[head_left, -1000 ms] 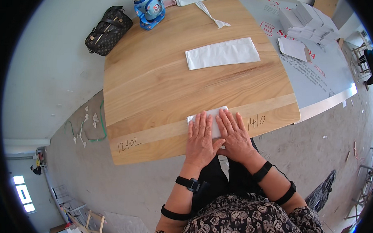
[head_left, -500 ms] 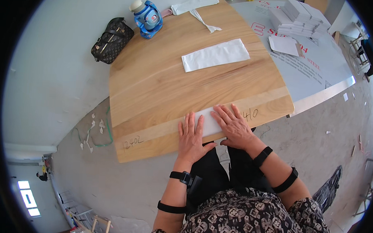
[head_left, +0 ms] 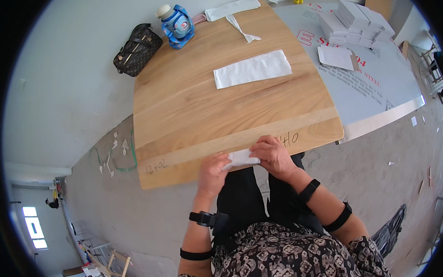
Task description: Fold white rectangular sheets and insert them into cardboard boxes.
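Note:
At the near edge of the wooden tabletop (head_left: 193,108), both my hands hold a small white folded paper piece (head_left: 242,158). My left hand (head_left: 213,171) grips its left end from below the table edge. My right hand (head_left: 272,155) pinches its right end, fingers curled over it. Most of the piece is hidden under my fingers. Another white flat sheet (head_left: 252,69) lies further away in the middle of the tabletop.
A dark handbag (head_left: 137,49) and a blue bottle (head_left: 176,24) sit at the far left corner. White strips (head_left: 232,10) lie at the far edge. On the grey board (head_left: 374,90) to the right stand stacks of white pieces (head_left: 355,21).
My hands were pressing flat on the white piece on the table. Now they have pulled it to the edge and lifted it, gripping its ends.

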`<act>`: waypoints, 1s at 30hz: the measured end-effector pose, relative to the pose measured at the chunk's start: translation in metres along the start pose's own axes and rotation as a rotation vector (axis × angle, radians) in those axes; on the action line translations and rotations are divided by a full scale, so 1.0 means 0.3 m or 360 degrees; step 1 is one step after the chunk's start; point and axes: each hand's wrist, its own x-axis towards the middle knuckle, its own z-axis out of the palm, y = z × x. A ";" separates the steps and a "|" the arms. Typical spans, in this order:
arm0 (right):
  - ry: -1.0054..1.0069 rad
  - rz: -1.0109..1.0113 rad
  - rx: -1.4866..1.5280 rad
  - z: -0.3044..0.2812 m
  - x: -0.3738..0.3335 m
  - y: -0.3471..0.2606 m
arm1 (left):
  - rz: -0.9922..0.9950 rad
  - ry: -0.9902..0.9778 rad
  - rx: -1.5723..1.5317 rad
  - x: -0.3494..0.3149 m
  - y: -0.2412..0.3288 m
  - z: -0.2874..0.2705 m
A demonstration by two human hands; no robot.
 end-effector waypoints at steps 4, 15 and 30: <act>0.0103 0.0483 0.0819 -0.015 0.043 0.039 | -0.0849 -0.0099 -0.0703 0.068 0.042 -0.049; 0.0328 0.0688 0.1160 0.007 0.070 0.017 | -0.0730 0.0358 -0.0833 0.099 0.073 -0.007; 0.0310 0.1113 0.1792 -0.031 0.070 -0.040 | -0.0883 0.0425 -0.1608 0.087 0.074 -0.010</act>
